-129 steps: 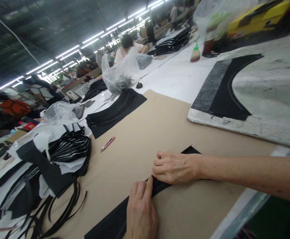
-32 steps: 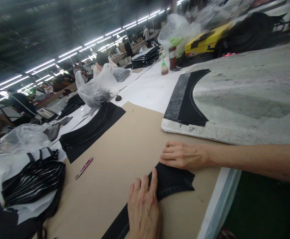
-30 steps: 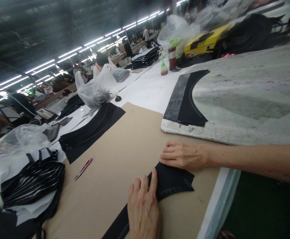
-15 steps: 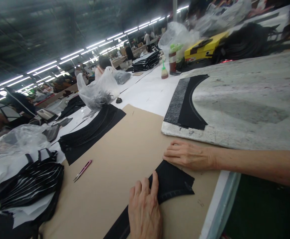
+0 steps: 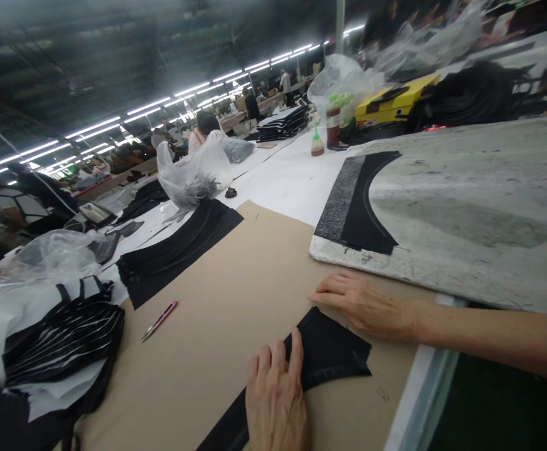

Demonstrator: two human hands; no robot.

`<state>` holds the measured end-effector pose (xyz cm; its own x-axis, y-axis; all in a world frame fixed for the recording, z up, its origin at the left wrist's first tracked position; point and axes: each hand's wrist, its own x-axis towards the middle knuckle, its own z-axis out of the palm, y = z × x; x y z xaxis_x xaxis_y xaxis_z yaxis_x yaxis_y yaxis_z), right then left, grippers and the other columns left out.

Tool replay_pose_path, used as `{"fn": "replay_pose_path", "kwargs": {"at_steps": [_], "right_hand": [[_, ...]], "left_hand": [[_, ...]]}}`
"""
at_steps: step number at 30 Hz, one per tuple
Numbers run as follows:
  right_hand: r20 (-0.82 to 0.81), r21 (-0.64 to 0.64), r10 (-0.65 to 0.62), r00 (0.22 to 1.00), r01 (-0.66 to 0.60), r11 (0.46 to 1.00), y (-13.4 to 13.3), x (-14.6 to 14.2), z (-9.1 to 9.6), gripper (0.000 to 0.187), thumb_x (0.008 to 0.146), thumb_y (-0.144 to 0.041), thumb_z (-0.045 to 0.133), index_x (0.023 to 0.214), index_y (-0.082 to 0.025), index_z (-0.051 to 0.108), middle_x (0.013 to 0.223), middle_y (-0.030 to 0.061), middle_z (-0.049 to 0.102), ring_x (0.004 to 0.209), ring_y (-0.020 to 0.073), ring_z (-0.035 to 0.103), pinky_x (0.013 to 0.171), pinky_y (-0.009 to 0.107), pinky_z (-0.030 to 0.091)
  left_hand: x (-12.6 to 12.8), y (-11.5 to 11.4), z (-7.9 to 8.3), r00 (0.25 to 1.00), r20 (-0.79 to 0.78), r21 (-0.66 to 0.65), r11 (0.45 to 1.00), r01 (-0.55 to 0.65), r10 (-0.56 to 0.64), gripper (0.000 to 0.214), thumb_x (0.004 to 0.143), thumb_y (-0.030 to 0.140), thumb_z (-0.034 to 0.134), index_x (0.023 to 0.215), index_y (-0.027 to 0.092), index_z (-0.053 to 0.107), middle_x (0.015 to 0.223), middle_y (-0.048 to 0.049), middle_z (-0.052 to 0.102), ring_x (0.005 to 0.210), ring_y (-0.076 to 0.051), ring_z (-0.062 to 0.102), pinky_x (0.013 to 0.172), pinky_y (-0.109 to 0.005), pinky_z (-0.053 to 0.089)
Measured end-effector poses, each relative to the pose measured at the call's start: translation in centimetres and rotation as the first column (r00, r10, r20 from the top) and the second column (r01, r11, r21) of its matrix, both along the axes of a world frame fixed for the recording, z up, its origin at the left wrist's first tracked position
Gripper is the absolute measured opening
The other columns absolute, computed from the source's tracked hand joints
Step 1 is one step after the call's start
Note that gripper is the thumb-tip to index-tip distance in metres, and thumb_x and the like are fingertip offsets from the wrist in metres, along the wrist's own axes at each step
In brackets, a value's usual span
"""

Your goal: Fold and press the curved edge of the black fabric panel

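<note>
At the bottom centre of the frame we see the left hand (image 5: 276,401) lying palm down, fingers stretched out and gripping nothing, pressed on a black fabric piece (image 5: 332,351) that runs from the lower edge up to the right. The right hand (image 5: 367,304), right of centre, also lies flat with fingers straight and together, holding nothing, touching the fabric's upper edge. The fabric rests on a brown cardboard sheet (image 5: 240,275), with a pink cutter (image 5: 159,320) well apart at left and a grey board (image 5: 465,207) at upper right.
</note>
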<state>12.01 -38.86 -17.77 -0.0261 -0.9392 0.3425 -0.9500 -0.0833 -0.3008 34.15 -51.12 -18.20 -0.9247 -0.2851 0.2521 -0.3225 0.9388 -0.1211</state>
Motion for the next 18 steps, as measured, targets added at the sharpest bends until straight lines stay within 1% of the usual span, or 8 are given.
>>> {"fn": "replay_pose_path", "kwargs": {"at_steps": [3,5,7,9,11,14,18], "right_hand": [[0.101,0.017,-0.040,0.994,0.038,0.999,-0.3,0.2,0.3,0.039,0.088,-0.004,0.037,0.117,-0.018,0.060,0.103,0.0083,0.061,0.095,0.0211,0.054,0.085,0.038,0.041],[0.158,0.056,-0.085,0.984,0.077,0.995,-0.5,0.4,0.7,0.030,0.093,-0.012,0.039,0.111,-0.019,0.062,0.098,0.0070,0.061,0.092,0.0205,0.055,0.084,0.038,0.041],[0.184,0.099,-0.111,0.977,0.094,0.991,-0.7,0.6,0.9,0.024,0.094,-0.016,0.044,0.107,-0.020,0.064,0.096,0.0054,0.061,0.091,0.0197,0.055,0.084,0.037,0.040],[0.177,0.127,-0.096,0.979,0.074,0.989,-0.8,0.7,1.1,0.020,0.093,-0.016,0.047,0.106,-0.021,0.063,0.097,0.0041,0.060,0.093,0.0194,0.054,0.086,0.038,0.038],[0.172,0.143,-0.080,0.982,0.056,0.988,-0.8,0.8,1.2,0.020,0.093,-0.016,0.050,0.107,-0.023,0.062,0.099,0.0033,0.060,0.095,0.0192,0.054,0.087,0.038,0.036],[0.182,0.164,-0.071,0.981,0.041,0.986,-1.0,0.9,1.3,0.022,0.092,-0.015,0.051,0.111,-0.023,0.060,0.100,0.0033,0.059,0.097,0.0194,0.054,0.088,0.039,0.036],[0.184,0.193,-0.042,0.982,0.006,0.981,-1.4,1.2,1.9,0.030,0.090,-0.011,0.050,0.116,-0.024,0.058,0.102,0.0049,0.059,0.099,0.0212,0.054,0.090,0.040,0.038]], "left_hand": [[0.0,0.1,0.2,1.000,0.009,-0.004,1.000,-0.008,0.008,0.062,0.078,0.009,0.055,0.136,0.027,0.047,0.093,-0.0012,0.061,0.083,-0.021,0.046,0.075,-0.036,0.031],[0.0,0.1,0.3,1.000,0.006,-0.015,1.000,-0.006,0.006,0.063,0.077,0.008,0.056,0.136,0.027,0.047,0.094,-0.0010,0.061,0.083,-0.021,0.045,0.075,-0.036,0.032],[0.0,0.1,0.2,1.000,-0.002,-0.033,0.999,-0.007,0.007,0.063,0.076,0.008,0.056,0.135,0.027,0.048,0.094,-0.0005,0.061,0.083,-0.021,0.045,0.076,-0.036,0.032],[0.0,0.0,-0.1,1.000,-0.016,-0.045,0.999,-0.010,0.010,0.065,0.075,0.007,0.057,0.136,0.027,0.046,0.093,0.0001,0.060,0.083,-0.020,0.045,0.076,-0.037,0.032],[0.1,-0.1,-0.4,0.999,-0.040,-0.054,0.999,-0.004,0.002,0.065,0.074,0.007,0.057,0.136,0.024,0.046,0.091,0.0002,0.060,0.081,-0.020,0.044,0.074,-0.037,0.033],[0.4,-0.2,-0.9,0.996,-0.084,-0.065,0.998,0.008,-0.014,0.060,0.073,0.007,0.056,0.132,0.020,0.049,0.091,-0.0008,0.060,0.081,-0.020,0.044,0.074,-0.037,0.034],[1.0,0.2,-0.9,0.995,-0.088,-0.053,0.997,-0.060,0.056,0.054,0.076,0.007,0.054,0.128,0.020,0.052,0.092,-0.0017,0.059,0.083,-0.020,0.047,0.077,-0.037,0.038]]}}
